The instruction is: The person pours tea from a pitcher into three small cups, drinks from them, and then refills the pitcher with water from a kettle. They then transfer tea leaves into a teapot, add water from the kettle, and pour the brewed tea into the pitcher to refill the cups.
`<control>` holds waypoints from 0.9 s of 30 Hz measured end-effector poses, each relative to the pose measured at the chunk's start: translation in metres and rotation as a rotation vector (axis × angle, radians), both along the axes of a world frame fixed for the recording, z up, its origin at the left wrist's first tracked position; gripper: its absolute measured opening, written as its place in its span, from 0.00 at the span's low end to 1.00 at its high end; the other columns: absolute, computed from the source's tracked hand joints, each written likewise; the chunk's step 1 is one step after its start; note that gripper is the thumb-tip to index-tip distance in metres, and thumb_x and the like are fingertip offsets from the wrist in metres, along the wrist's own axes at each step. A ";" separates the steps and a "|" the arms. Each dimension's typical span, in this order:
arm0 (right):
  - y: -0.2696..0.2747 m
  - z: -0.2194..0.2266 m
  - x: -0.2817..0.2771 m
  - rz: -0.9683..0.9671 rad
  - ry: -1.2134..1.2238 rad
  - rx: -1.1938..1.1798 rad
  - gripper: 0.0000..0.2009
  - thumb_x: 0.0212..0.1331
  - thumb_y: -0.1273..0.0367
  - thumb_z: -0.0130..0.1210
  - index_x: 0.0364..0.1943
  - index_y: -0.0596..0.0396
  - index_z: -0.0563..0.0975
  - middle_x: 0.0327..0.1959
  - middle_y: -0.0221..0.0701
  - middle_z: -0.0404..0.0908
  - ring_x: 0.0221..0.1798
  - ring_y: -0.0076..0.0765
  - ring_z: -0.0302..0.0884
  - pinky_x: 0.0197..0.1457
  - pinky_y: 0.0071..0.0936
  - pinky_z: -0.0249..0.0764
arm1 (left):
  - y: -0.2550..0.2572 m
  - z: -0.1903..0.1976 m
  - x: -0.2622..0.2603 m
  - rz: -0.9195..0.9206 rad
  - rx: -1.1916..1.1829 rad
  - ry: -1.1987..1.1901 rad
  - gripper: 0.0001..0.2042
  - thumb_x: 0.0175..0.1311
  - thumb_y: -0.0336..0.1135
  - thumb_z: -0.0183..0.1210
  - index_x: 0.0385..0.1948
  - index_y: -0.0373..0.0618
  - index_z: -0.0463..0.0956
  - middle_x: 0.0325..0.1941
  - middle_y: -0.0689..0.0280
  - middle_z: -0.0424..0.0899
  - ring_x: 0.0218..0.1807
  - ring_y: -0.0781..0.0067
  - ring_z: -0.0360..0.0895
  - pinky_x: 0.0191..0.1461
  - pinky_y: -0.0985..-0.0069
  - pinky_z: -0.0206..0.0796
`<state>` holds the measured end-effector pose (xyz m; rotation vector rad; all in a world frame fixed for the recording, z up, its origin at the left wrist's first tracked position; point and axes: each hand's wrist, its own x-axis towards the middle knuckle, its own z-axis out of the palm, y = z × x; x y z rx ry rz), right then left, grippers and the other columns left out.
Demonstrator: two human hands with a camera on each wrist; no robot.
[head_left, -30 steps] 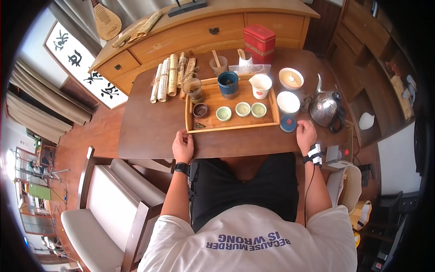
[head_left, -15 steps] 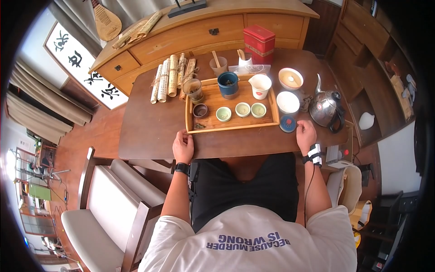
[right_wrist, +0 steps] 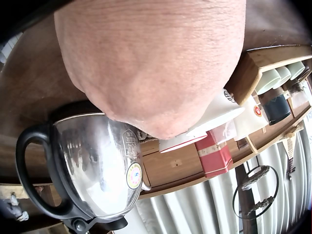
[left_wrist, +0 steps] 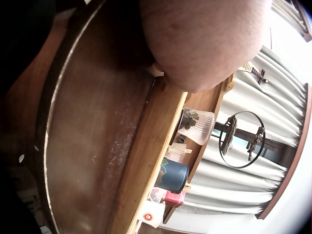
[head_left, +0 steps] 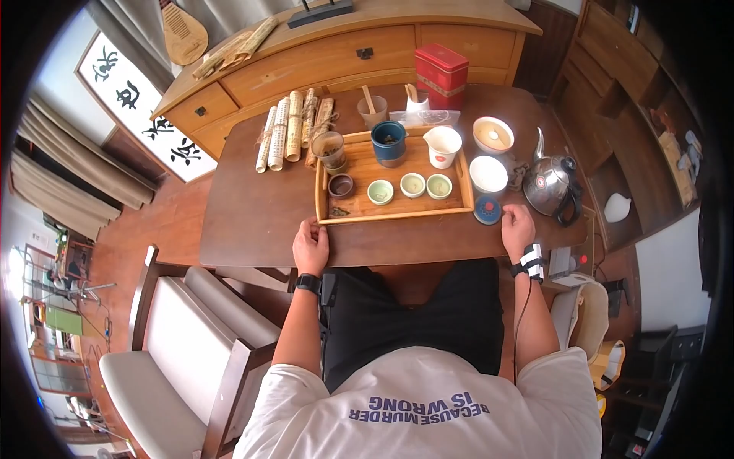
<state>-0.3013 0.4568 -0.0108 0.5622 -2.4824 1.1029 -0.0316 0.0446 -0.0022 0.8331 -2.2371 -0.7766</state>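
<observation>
My left hand (head_left: 311,245) rests on the table by the near left corner of a wooden tea tray (head_left: 397,216), fingers loosely curled and fingertips right at the corner. Beside a round blue lid (head_left: 488,209), my right hand (head_left: 519,231) lies with relaxed fingers. In both wrist views the back of the hand hides the fingers. The tray bears a blue lidless cup (head_left: 388,139), a white pitcher (head_left: 443,148), a ribbed glass (head_left: 329,151) with leaves, a dark little cup (head_left: 341,185) and several pale green cups (head_left: 381,193).
A steel kettle (right_wrist: 100,161) stands right of my right hand, near two white bowls (head_left: 488,174). Bamboo scrolls (head_left: 293,126) lie at the back left. A red tin (head_left: 442,74), a frosted glass (head_left: 373,113) and a white tool holder (head_left: 415,105) are behind the tray.
The head view has shifted very slightly. Both hands and the things on the table keep their places.
</observation>
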 end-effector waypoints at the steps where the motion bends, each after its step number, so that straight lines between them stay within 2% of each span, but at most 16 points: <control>1: 0.000 0.000 0.000 0.001 0.007 0.004 0.05 0.60 0.77 0.57 0.38 0.57 0.83 0.38 0.39 0.84 0.40 0.52 0.83 0.44 0.42 0.79 | 0.001 0.001 0.000 -0.002 0.008 0.004 0.12 0.67 0.29 0.64 0.50 0.40 0.80 0.29 0.60 0.85 0.31 0.60 0.82 0.39 0.64 0.75; 5: 0.000 -0.002 -0.001 -0.006 -0.002 0.024 0.05 0.60 0.76 0.57 0.37 0.57 0.83 0.38 0.38 0.84 0.41 0.52 0.84 0.45 0.42 0.79 | 0.002 0.004 0.000 -0.015 -0.004 0.031 0.12 0.68 0.28 0.63 0.51 0.40 0.80 0.29 0.60 0.85 0.30 0.62 0.82 0.39 0.66 0.75; 8: 0.000 0.000 -0.001 -0.008 0.008 0.018 0.05 0.60 0.76 0.58 0.37 0.57 0.83 0.37 0.38 0.84 0.41 0.52 0.84 0.45 0.42 0.79 | 0.000 -0.002 0.001 0.023 0.103 0.197 0.11 0.68 0.26 0.61 0.50 0.39 0.79 0.32 0.62 0.85 0.33 0.69 0.81 0.40 0.69 0.75; 11: 0.000 -0.003 -0.002 -0.005 0.016 0.010 0.05 0.60 0.75 0.58 0.37 0.57 0.84 0.37 0.38 0.84 0.41 0.52 0.84 0.45 0.42 0.79 | -0.007 -0.009 0.003 0.005 0.241 0.371 0.13 0.69 0.21 0.57 0.53 0.39 0.78 0.38 0.67 0.81 0.40 0.78 0.78 0.48 0.78 0.72; 14: 0.001 -0.005 -0.004 0.001 0.026 0.008 0.05 0.60 0.75 0.58 0.37 0.56 0.84 0.37 0.38 0.84 0.41 0.52 0.84 0.45 0.42 0.79 | -0.011 -0.013 0.008 -0.023 0.319 0.450 0.12 0.69 0.19 0.53 0.52 0.38 0.76 0.41 0.67 0.80 0.43 0.78 0.76 0.52 0.78 0.71; 18: 0.000 0.001 -0.002 0.006 0.004 0.003 0.05 0.60 0.76 0.58 0.37 0.56 0.84 0.37 0.39 0.85 0.41 0.52 0.84 0.45 0.42 0.79 | -0.011 -0.013 0.016 -0.011 0.282 0.564 0.10 0.69 0.18 0.52 0.48 0.39 0.75 0.41 0.67 0.79 0.44 0.78 0.76 0.53 0.78 0.70; 20: -0.001 0.003 -0.002 0.005 -0.002 0.006 0.05 0.60 0.76 0.58 0.37 0.56 0.84 0.37 0.39 0.85 0.41 0.52 0.84 0.45 0.42 0.79 | 0.008 0.015 0.025 -0.040 0.339 0.698 0.09 0.70 0.19 0.53 0.47 0.40 0.75 0.41 0.67 0.79 0.45 0.77 0.76 0.54 0.78 0.70; 22: 0.001 0.000 -0.002 0.005 0.008 0.021 0.05 0.60 0.76 0.58 0.37 0.57 0.83 0.37 0.39 0.85 0.41 0.52 0.84 0.44 0.42 0.79 | 0.040 0.090 0.039 -0.175 0.512 0.808 0.07 0.72 0.19 0.53 0.45 0.41 0.75 0.44 0.67 0.77 0.47 0.77 0.75 0.54 0.78 0.68; 24: 0.002 -0.003 -0.005 0.014 0.026 0.032 0.05 0.60 0.76 0.58 0.37 0.57 0.83 0.37 0.40 0.84 0.40 0.52 0.84 0.44 0.42 0.79 | 0.079 0.180 0.054 -0.538 0.548 0.992 0.01 0.74 0.26 0.55 0.42 0.43 0.74 0.41 0.63 0.78 0.43 0.72 0.77 0.48 0.72 0.72; 25: 0.001 0.000 -0.003 0.016 0.028 0.034 0.05 0.60 0.76 0.58 0.37 0.58 0.83 0.37 0.41 0.84 0.40 0.52 0.84 0.44 0.42 0.79 | 0.098 0.218 0.067 -0.743 0.563 1.044 0.01 0.74 0.28 0.56 0.41 0.44 0.74 0.41 0.62 0.79 0.42 0.69 0.78 0.44 0.70 0.73; 26: 0.001 0.001 -0.002 0.021 0.013 0.026 0.05 0.60 0.76 0.58 0.37 0.58 0.83 0.38 0.40 0.84 0.41 0.52 0.83 0.44 0.42 0.79 | 0.120 0.249 0.079 -0.938 0.535 1.108 0.04 0.76 0.32 0.55 0.38 0.46 0.73 0.40 0.61 0.79 0.38 0.65 0.78 0.37 0.68 0.74; 27: 0.002 0.000 -0.002 0.012 0.008 0.034 0.05 0.60 0.76 0.58 0.37 0.57 0.83 0.38 0.40 0.84 0.41 0.52 0.83 0.44 0.42 0.79 | 0.136 0.270 0.087 -1.128 0.595 1.236 0.05 0.72 0.32 0.61 0.36 0.48 0.73 0.40 0.65 0.78 0.40 0.69 0.78 0.39 0.71 0.71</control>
